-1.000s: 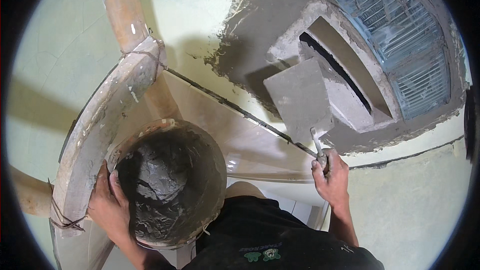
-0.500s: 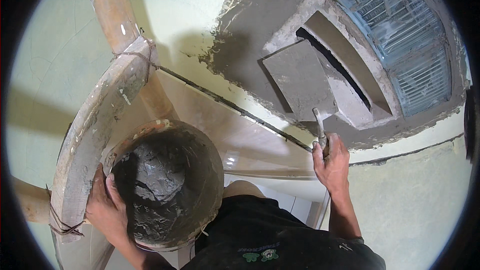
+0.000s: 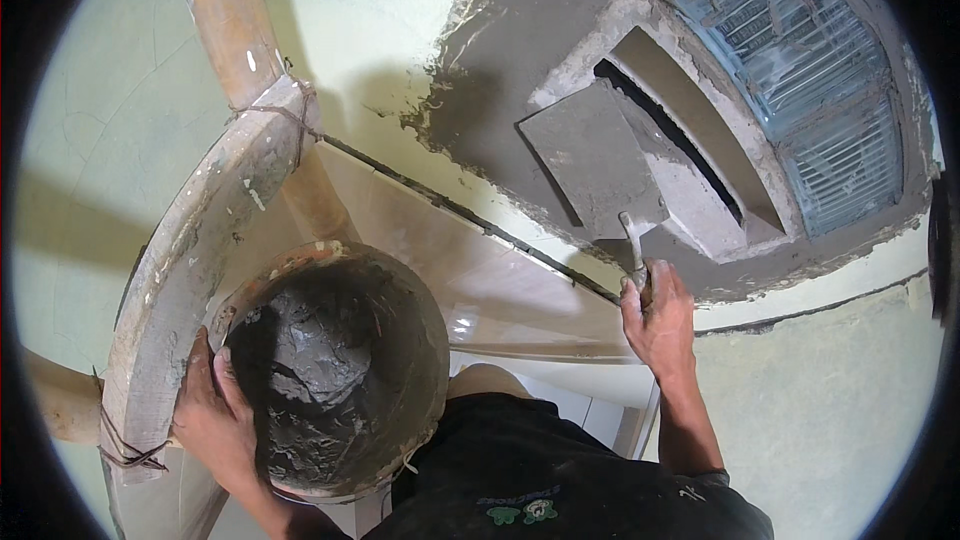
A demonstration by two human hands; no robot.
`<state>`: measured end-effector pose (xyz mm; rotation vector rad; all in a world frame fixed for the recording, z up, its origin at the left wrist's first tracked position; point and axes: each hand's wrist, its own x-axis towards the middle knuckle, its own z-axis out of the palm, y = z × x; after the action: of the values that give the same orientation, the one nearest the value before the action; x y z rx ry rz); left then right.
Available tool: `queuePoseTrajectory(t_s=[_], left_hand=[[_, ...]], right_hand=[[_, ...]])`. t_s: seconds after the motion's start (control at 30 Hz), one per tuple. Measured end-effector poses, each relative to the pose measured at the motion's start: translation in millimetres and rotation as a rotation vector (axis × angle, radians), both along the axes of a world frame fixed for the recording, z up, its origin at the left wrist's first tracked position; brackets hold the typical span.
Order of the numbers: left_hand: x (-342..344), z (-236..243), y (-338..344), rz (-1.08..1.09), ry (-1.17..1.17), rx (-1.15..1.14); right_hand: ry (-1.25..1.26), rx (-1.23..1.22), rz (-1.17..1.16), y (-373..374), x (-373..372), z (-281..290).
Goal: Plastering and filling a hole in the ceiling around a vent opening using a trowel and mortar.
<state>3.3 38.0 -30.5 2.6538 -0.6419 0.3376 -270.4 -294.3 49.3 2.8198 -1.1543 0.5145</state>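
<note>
My left hand [image 3: 213,410] is closed on the left rim of a bucket [image 3: 430,340] of dark grey wet mortar [image 3: 310,360]. My right hand [image 3: 655,320] is closed around the handle of a flat square trowel [image 3: 590,160]. The trowel's blade lies at or very near the grey plastered patch [image 3: 480,60] on the pale wall, just left of a slot-like opening [image 3: 680,130] with rough white edges; whether it touches cannot be told. To the right of the slot, a light-blue slatted grille [image 3: 775,40] is set into the grey plaster, smeared with it.
At the left, a whitened board [image 3: 150,300] is tied with wire to wooden poles [image 3: 220,0], beside the bucket. A tiled ledge [image 3: 500,300] runs behind the bucket, below a dark edge strip [image 3: 460,210]. My torso and knee show at the bottom.
Over the last second my right hand has moved the trowel up toward the slot, with the blade shifting onto the grey patch. My left hand remains on the bucket.
</note>
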Motion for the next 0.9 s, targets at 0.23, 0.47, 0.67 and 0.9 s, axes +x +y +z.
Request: queuePoseTrajectory(t_s=[0.23,0.47,0.67,0.9], left_hand=[[0.4,-1.6,-2.3,-0.015,-0.027,0.002],[-0.1,-2.1,3.9,0.012,-0.005,-0.031],[2.1,-1.7,-2.8,0.003,0.007,-0.062],[0.5,-4.1,-0.2,0.021,-0.007,-0.044]], right_hand=[[0.034,0.033,0.053,1.0,-8.0,1.1],[0.03,0.239,-0.094,30.8,-32.5,57.8],[0.183,-0.069,-0.062,15.5,-33.8,61.8],[0.188,-0.093,-0.002,2.5,-15.6,62.6]])
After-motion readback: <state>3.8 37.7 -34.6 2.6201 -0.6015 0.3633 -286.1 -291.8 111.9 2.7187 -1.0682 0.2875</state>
